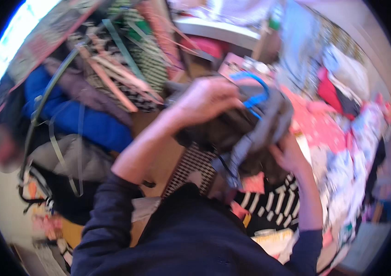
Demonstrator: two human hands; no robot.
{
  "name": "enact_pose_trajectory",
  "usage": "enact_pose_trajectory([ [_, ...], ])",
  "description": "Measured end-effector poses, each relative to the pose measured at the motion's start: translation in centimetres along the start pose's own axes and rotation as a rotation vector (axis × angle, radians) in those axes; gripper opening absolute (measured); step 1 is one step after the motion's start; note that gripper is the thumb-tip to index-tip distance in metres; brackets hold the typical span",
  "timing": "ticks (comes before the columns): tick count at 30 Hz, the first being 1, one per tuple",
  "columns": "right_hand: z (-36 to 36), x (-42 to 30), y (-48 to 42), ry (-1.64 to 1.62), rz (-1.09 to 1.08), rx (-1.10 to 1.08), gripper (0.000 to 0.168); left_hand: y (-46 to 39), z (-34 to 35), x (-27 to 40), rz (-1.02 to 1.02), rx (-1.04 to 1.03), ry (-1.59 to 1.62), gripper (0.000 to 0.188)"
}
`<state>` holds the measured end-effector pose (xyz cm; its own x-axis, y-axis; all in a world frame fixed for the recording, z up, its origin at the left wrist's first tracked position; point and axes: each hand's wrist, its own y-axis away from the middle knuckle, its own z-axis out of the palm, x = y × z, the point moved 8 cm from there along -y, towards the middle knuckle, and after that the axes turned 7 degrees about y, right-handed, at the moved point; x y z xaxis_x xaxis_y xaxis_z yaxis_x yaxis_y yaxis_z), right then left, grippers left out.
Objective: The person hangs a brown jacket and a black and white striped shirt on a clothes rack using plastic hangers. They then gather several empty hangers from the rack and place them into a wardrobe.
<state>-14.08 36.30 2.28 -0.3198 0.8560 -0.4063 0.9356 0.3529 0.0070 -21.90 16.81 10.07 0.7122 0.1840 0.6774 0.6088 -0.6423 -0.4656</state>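
Note:
A dark grey-brown garment (230, 134) with a lighter grey edge is held up in front of me. My left hand (212, 98) is at its upper left, fingers bent beside a bright blue plastic hanger (259, 98); blur hides whether they grip the hanger or the cloth. Part of the hanger lies against or inside the garment. On the right side, my right hand (286, 151) grips the garment, its fingers partly hidden by the folds. A strip of grey-blue cloth (240, 155) hangs down between the hands.
At left, a curved metal rail (49, 86) stands by a blue padded garment (88, 120) and empty hangers (75, 155). Clothes, including pink fabric (323, 127), are heaped at right. A black-and-white patterned mat (192, 169) and striped cloth (271, 203) lie below.

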Motion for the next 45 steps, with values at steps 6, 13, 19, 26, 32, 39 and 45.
enact_pose_trajectory([
  [6, 2.9, -3.1, 3.3, -0.467, -0.054, 0.142, 0.03, 3.9, 0.1, 1.3, 0.121, 0.057, -0.011, 0.021],
  [13, 5.8, -6.4, 5.1, -0.498, -0.158, -0.036, 0.029, 17.7, -7.0, 3.5, -0.208, 0.757, -0.117, 0.012],
  [19, 8.8, -9.5, 5.6, -0.598, -0.138, -0.126, 0.027, 29.2, -14.9, 10.7, -0.535, 1.189, -1.25, 0.031],
  [26, 10.9, -13.4, 5.1, -0.486, -0.212, -0.301, 0.027, 36.1, -18.7, 2.2, -0.804, 1.218, -0.269, 0.023],
  [32, 11.5, -18.8, 4.3, -0.445, -0.304, -0.26, 0.022, 27.1, -17.5, -4.2, -0.624, 1.052, -0.131, 0.011],
  [39, 13.0, -23.6, 2.9, -0.462, -0.321, -0.334, 0.027, 28.7, -19.3, -5.0, -0.546, 0.949, -0.259, 0.021],
  [45, 11.3, -27.3, 1.0, -0.563, -0.233, -0.196, 0.021, 39.5, -21.3, 8.2, -0.48, 1.625, -0.992, 0.042],
])
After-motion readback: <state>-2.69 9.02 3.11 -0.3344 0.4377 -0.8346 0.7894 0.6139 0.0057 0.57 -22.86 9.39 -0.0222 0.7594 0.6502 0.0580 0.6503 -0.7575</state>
